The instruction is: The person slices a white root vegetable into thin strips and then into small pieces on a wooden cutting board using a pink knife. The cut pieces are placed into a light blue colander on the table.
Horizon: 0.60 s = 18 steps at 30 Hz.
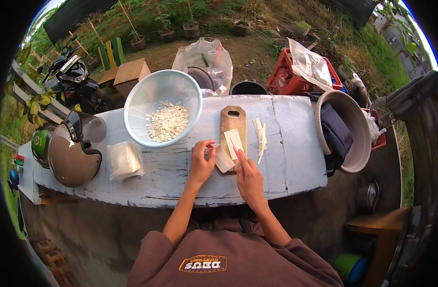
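My right hand (250, 179) grips a red-handled knife (236, 150), its tip over a pale rectangular sheet (233, 141) with lengthwise lines. That sheet lies on a wooden cutting board (233, 120). Another pale, thin rectangular piece (224, 159) rests aslant across the board's lower left edge. My left hand (203, 161) is beside it, fingers bent; whether they hold anything is unclear. Narrow pale strips (261, 140) lie in a loose pile right of the board. A light blue plastic colander (134, 123) behind my left hand holds many small pale cut pieces (168, 121).
On the table's left stand a brown helmet (73, 154), a green helmet (39, 143) and a clear plastic pack (125, 160) of pale material. A large grey basin (362, 143) with a dark blue bag (333, 131) is at the right. Beyond the table are a plastic sack (204, 53) and red crate (281, 68).
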{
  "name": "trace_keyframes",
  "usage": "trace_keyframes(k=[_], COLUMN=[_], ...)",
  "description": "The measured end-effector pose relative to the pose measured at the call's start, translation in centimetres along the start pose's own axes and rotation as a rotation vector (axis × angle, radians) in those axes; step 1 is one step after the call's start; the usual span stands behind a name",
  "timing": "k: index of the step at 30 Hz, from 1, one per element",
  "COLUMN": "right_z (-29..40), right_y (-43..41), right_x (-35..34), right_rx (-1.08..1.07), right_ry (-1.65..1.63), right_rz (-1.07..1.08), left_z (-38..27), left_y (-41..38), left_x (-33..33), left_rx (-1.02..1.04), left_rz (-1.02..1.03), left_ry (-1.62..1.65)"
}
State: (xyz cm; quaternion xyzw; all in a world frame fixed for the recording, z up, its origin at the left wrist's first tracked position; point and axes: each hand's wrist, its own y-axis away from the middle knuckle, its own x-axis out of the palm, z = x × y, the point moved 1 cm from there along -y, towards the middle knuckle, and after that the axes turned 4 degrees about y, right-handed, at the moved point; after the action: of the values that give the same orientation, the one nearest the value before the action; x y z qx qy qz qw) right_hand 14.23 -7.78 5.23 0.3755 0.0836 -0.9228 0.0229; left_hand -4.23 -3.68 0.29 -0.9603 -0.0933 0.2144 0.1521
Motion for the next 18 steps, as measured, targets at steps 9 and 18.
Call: trace_keyframes(k=[9, 18], right_z=[-1.0, -2.1], right_y=[0.2, 0.0], right_x=[1.6, 0.8], right_rx=[-0.023, 0.014], right_ry=[-0.116, -0.09], right_rz=[0.027, 0.005], left_z=[-0.4, 0.1], left_y=[1.9, 2.7], left_x=[-1.0, -0.9], left_rx=[-0.303, -0.389], left_rz=[-0.073, -0.097], left_ry=[0.472, 0.485])
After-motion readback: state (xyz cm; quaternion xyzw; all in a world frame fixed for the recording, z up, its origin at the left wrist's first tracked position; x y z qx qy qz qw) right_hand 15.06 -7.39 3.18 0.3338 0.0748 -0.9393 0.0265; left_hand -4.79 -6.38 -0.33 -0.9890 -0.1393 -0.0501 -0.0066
